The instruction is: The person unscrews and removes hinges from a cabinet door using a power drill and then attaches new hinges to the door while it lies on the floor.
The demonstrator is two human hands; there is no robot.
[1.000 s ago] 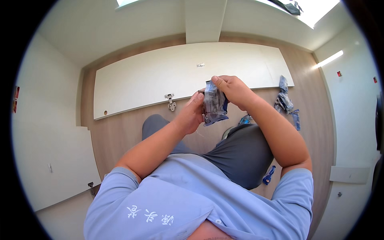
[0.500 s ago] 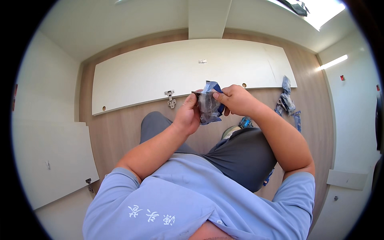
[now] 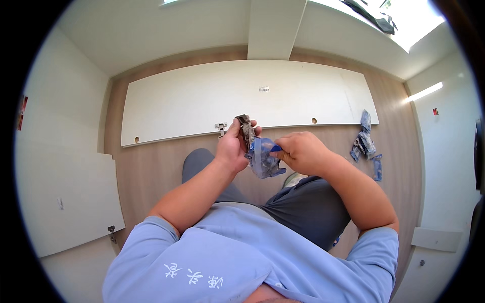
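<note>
My left hand (image 3: 231, 150) is closed around a metal cabinet hinge (image 3: 246, 129), whose dark cup end sticks up past the thumb. Just below it, a clear plastic bag with blue edges (image 3: 262, 162) hangs beside the hinge's lower end. My right hand (image 3: 305, 153) pinches that bag by its blue upper right edge. Whether part of the hinge is still inside the bag cannot be made out. Beyond both hands lies a long white door panel (image 3: 202, 96) with round holes along its near edge. Another hinge (image 3: 221, 127) is at that edge, partly hidden by my left hand.
Several plastic-wrapped pieces (image 3: 364, 139) lie on the wood-look floor (image 3: 399, 166) to the right. A white panel (image 3: 76, 202) with a hinge (image 3: 112, 230) stands at the left. White walls enclose the space, and a small ledge (image 3: 435, 239) is at the lower right.
The hinge now shows bare in my left hand, where the bag covered most of it before. My right hand and the bag have moved down, away from the hinge's upper end.
</note>
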